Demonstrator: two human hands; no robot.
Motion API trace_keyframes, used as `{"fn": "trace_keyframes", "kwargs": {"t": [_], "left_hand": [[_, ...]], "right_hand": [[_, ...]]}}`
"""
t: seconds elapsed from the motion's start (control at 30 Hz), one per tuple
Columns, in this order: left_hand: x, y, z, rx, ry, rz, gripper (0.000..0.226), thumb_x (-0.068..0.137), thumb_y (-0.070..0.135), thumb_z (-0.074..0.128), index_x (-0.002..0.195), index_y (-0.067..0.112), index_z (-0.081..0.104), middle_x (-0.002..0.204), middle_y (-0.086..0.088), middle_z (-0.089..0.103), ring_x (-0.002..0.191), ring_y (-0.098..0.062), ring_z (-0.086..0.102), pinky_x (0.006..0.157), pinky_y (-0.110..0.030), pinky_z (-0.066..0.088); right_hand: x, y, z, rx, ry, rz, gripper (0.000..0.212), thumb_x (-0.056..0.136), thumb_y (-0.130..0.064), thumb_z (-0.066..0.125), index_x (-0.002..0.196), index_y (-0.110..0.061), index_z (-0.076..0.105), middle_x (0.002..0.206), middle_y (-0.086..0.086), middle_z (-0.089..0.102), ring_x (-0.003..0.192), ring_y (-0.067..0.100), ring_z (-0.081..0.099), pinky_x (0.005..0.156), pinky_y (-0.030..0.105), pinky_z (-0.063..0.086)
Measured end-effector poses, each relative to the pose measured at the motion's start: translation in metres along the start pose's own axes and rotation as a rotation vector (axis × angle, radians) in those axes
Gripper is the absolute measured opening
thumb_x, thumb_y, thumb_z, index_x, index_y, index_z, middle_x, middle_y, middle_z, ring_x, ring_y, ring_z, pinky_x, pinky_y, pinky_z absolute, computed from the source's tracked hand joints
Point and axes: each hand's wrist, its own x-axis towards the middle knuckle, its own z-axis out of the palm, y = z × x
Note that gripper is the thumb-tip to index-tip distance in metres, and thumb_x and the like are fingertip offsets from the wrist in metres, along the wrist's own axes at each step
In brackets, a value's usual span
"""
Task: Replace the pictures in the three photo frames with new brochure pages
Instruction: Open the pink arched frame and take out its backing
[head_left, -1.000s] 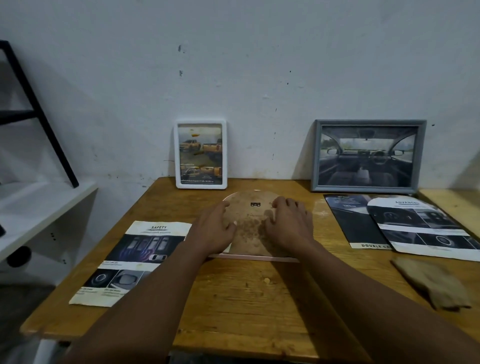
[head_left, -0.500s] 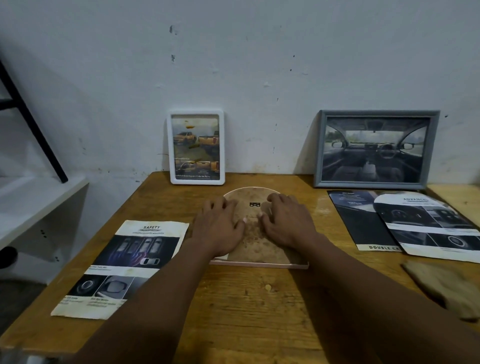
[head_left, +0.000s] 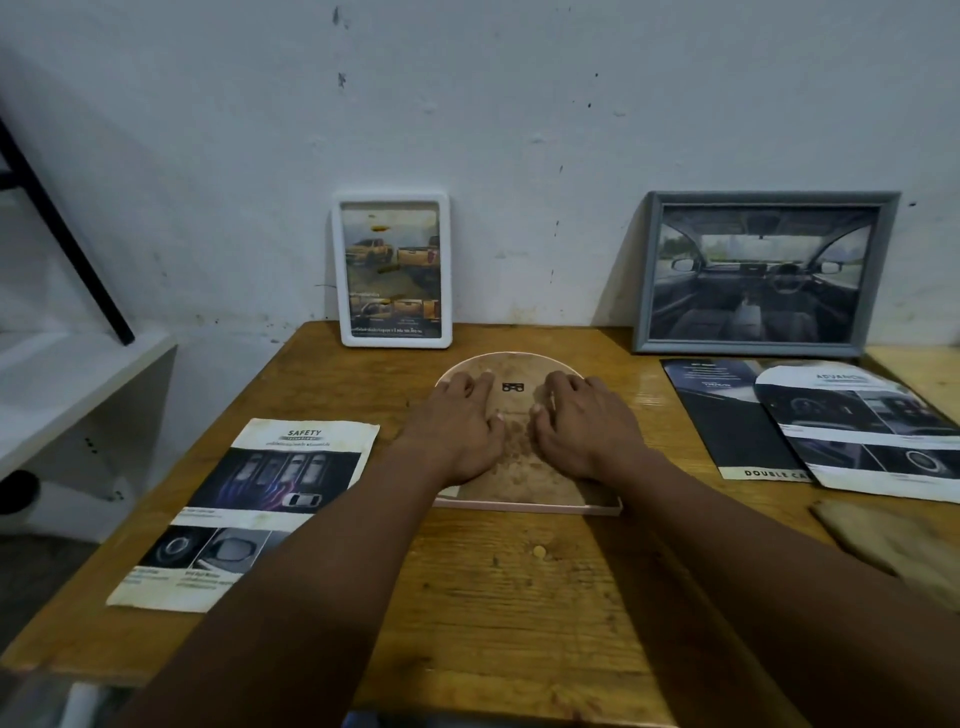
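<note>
An arch-topped frame (head_left: 519, 483) lies face down, brown backing up. Behind it on the left leans a white frame (head_left: 392, 273) with truck pictures, and on the right a grey frame (head_left: 763, 273) showing a car interior. A "SAFETY" page (head_left: 249, 509) lies flat to its left, two overlapping pages (head_left: 852, 431) to its right.

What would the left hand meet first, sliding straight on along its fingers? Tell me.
Probably the wall: the left hand lies on the arched frame back, pointing right of the white frame. Depth is unclear.
</note>
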Motion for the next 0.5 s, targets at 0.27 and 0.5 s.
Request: {"fn": "trace_keyframes", "kwargs": {"t": [0.27,0.5], "left_hand": [[-0.016,0.006,0.006,-0.119,0.251,-0.087,0.064,0.104,0.051,0.036,0.159,0.021,0.026,0.159,-0.007,0.041,0.142,-0.028,0.041,0.113,-0.048,0.041],[-0.021,0.011,-0.001,-0.277,0.272,-0.135,0.056,0.103,0.048,0.045,0.153,0.022,0.04,0.151,-0.005,0.052,0.135,-0.027,0.05,0.105,-0.044,0.046]], "right_hand": [[-0.014,0.019,-0.007,0.319,0.055,0.081,0.05,0.102,-0.043,0.041,0.147,-0.021,0.036,0.147,0.008,0.047,0.135,0.027,0.04,0.105,0.044,0.035],[-0.022,0.029,-0.017,0.433,0.054,0.298,0.039,0.095,-0.046,0.052,0.129,-0.025,0.049,0.108,0.002,0.069,0.107,0.026,0.061,0.093,0.053,0.049]]}}
